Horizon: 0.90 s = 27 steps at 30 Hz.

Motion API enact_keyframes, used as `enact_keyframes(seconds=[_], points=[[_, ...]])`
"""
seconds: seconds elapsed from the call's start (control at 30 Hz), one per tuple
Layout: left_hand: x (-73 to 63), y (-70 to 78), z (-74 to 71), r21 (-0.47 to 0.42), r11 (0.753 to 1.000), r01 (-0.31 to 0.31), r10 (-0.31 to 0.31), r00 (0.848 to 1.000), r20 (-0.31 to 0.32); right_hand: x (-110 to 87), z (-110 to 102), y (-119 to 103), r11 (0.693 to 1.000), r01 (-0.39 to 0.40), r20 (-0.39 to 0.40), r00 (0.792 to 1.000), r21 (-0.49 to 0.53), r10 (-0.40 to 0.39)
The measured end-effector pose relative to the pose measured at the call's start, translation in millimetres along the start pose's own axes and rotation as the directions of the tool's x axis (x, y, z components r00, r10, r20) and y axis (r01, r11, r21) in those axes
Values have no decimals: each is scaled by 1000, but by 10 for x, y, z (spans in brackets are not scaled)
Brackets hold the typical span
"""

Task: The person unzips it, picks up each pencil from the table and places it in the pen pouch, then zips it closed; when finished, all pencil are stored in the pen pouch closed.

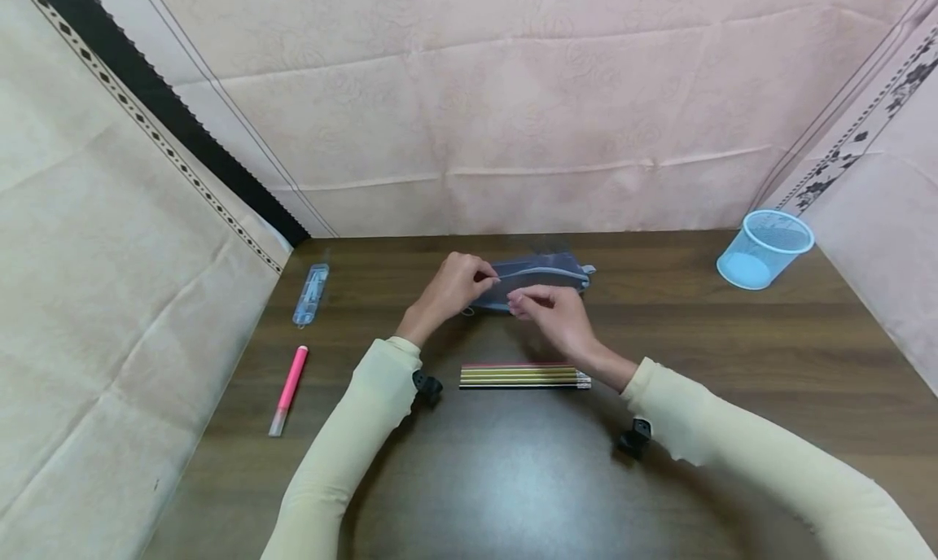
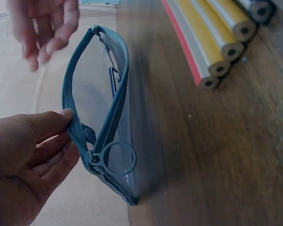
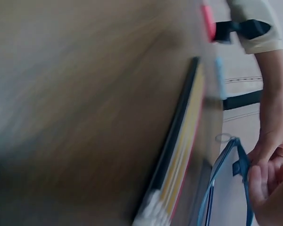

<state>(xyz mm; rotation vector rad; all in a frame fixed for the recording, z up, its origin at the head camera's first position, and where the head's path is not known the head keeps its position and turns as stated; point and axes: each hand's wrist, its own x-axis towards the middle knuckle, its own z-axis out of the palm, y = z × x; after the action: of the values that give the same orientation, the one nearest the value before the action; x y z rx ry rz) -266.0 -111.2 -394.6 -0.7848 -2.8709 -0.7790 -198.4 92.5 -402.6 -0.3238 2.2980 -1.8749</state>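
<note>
A see-through zip pouch (image 1: pixel 545 269) with blue edging stands at the back middle of the table. Its zip gapes wide in the left wrist view, where a ring pull (image 2: pixel 120 158) hangs at the near end. My left hand (image 1: pixel 456 287) pinches one side of the pouch's mouth between thumb and fingers. Just in front of the pouch, my right hand (image 1: pixel 555 316) hovers with loosely bent fingers and nothing in them; it looks apart from the pouch. Several striped pencils (image 1: pixel 516 376) lie side by side nearer me, below both hands.
On the left lie a pink marker (image 1: pixel 290 389) with a clear end and a small light-blue item (image 1: pixel 311 295), its kind unclear. A blue mesh-like cup (image 1: pixel 762 251) stands at the back right. Patterned cloth (image 1: pixel 513 120) hangs behind the table's far edge.
</note>
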Motion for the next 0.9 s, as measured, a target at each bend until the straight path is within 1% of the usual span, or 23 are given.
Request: enact_keyframes(seconds=[0.03, 0.07, 0.1, 0.13, 0.17, 0.2, 0.27, 0.3, 0.33, 0.4, 0.5, 0.57, 0.6, 0.63, 0.77, 0.9], points=[[-5, -2, 1, -2, 1000, -1, 1, 1000, 0, -16, -11, 23, 991, 82, 16, 997, -106, -81], [-9, -5, 1, -3, 1000, -1, 1, 1000, -2, -27, -23, 50, 964, 167, 48, 986, -208, -160], [-13, -6, 2, -4, 1000, -2, 2, 1000, -3, -36, -33, 73, 922, 247, 90, 969, -298, -230], [-18, -7, 4, -3, 1000, -3, 3, 1000, -4, -44, -42, 99, 873, 318, 145, 948, -371, -283], [-23, -8, 6, -2, 1000, -3, 2, 1000, -4, -54, -47, 116, 818, 387, 208, 922, -427, -327], [-26, -9, 7, -1, 1000, -2, 2, 1000, -5, -66, -52, 135, 759, 452, 277, 891, -469, -360], [-35, -9, 10, 2, 1000, 2, -2, 1000, -2, -103, -59, 170, 652, 553, 402, 831, -519, -385], [-39, -11, 12, 3, 1000, 3, -3, 1000, -1, -126, -60, 186, 605, 586, 451, 808, -539, -380], [-41, -12, 14, 3, 1000, 7, -7, 1000, 1, -154, -61, 202, 568, 608, 488, 790, -554, -371], [-43, -13, 14, 2, 1000, 13, -13, 1000, 2, -209, -54, 227, 506, 636, 533, 769, -583, -354], [-34, -9, 21, -5, 1000, 19, -19, 1000, 2, -265, -39, 268, 446, 641, 548, 767, -625, -333], [-27, -7, 24, -7, 1000, 22, -22, 1000, 2, -283, -28, 281, 423, 637, 549, 771, -645, -324], [-25, -5, 24, -8, 1000, 22, -22, 1000, 3, -288, -26, 287, 417, 635, 549, 772, -650, -321], [-23, -4, 23, -6, 1000, 22, -22, 1000, 5, -291, -24, 289, 419, 629, 546, 777, -655, -313], [-25, -1, 20, -5, 1000, 20, -20, 1000, 9, -289, -26, 290, 423, 617, 542, 786, -664, -296], [-26, 2, 22, -9, 1000, 18, -18, 1000, 10, -276, -27, 291, 418, 602, 539, 798, -681, -271]])
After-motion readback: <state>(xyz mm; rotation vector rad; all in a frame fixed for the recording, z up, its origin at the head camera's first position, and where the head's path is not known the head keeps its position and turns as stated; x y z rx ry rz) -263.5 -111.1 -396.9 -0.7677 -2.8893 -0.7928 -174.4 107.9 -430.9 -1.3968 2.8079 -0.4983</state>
